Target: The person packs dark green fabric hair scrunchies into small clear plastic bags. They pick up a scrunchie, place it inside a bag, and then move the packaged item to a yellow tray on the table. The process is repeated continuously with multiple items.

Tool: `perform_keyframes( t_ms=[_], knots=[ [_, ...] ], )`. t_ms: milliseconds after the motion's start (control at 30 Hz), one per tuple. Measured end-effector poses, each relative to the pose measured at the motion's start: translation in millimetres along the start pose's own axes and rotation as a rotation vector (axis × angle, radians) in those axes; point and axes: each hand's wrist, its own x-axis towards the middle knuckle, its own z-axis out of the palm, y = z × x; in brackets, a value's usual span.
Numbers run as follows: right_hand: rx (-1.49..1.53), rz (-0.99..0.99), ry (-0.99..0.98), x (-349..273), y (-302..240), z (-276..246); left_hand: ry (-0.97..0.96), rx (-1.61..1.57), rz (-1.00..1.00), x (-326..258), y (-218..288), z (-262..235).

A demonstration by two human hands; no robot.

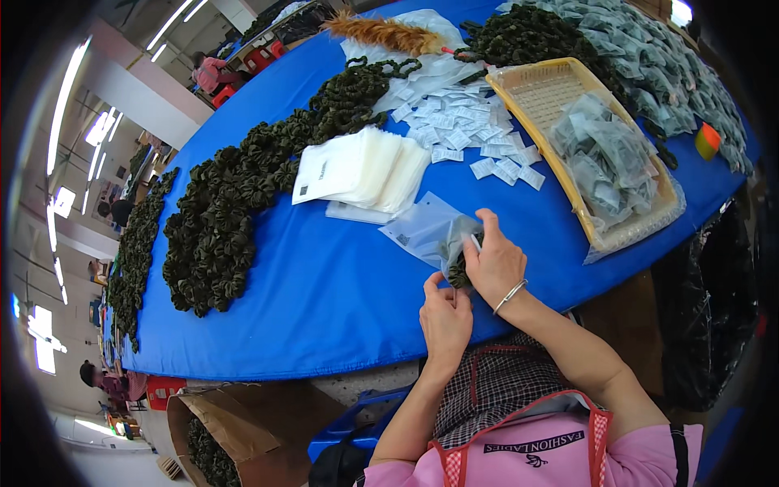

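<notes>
A clear plastic bag (pixel 415 233) lies near the table's front edge, its flat end pointing away to the left. A dark green scrunchie (pixel 457 273) sits partly inside the bag's near end. My right hand (pixel 497 264), with a bracelet at the wrist, grips the scrunchie and the bag together, thumb on top. Close by on the left, my left hand (pixel 447 315) is closed in a pinch at the near edge of the bag and scrunchie. What exactly lies between its fingertips is hidden.
Stacked empty bags (pixel 357 172), small white packets (pixel 462 122) and heaped scrunchies (pixel 219 219) lie on the blue-covered table (pixel 316 333). A yellow basket (pixel 531 150) holds filled bags, with more bags (pixel 649 73) piled behind. An open carton (pixel 251 422) stands below the table. People sit farther back left.
</notes>
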Motion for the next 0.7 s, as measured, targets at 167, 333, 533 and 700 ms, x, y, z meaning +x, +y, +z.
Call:
perform_keyframes(
  t_ms=[167,333,533,700],
  knots=[
    [-0.105,-0.099,-0.062,-1.6,-3.7,-4.9,0.054,0.127,0.124,7.6,16.5,-24.5],
    [0.341,0.269,-0.104,11.7,-4.6,10.8,-0.004,0.282,0.135,5.7,7.9,-12.4],
    [1.505,0.737,-0.375,-11.9,-34.1,-11.3,-0.131,0.063,0.043,6.8,-9.5,-16.1],
    [1.044,0.472,-0.206,2.4,-7.4,23.9,-0.332,-0.267,-0.038,5.9,-8.6,-0.6]
  ],
)
